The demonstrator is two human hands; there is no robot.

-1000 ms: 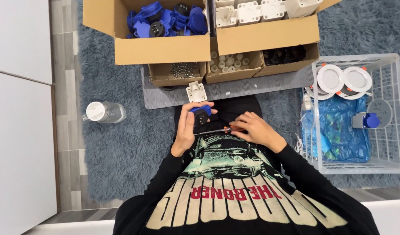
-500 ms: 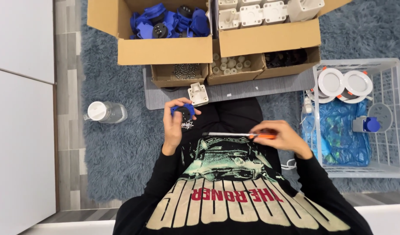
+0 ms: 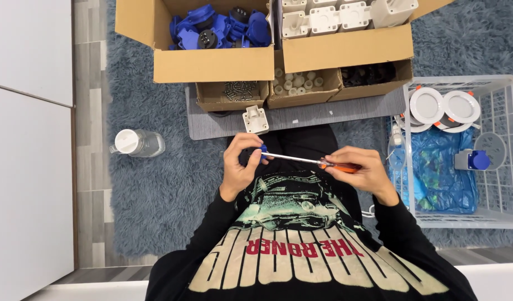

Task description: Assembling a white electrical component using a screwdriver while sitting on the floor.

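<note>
The left hand (image 3: 238, 165) pinches a small blue part (image 3: 263, 149) above the lap. The right hand (image 3: 361, 170) closes around the orange-handled screwdriver (image 3: 315, 161), tip at the part. Brown cardboard boxes (image 3: 212, 64) stand ahead on the grey mat (image 3: 323, 114).

The left hand (image 3: 241, 164) grips a small blue part (image 3: 262, 150), its fingers (image 3: 251, 146) curled around it. The right hand (image 3: 361, 171) holds a screwdriver (image 3: 312, 161) by its orange handle, the tip at the blue part. Beyond lie a white bracket (image 3: 255, 119) on a grey mat (image 3: 334, 114), cardboard boxes (image 3: 212, 61), and a wire basket (image 3: 504, 145) at right.
</note>
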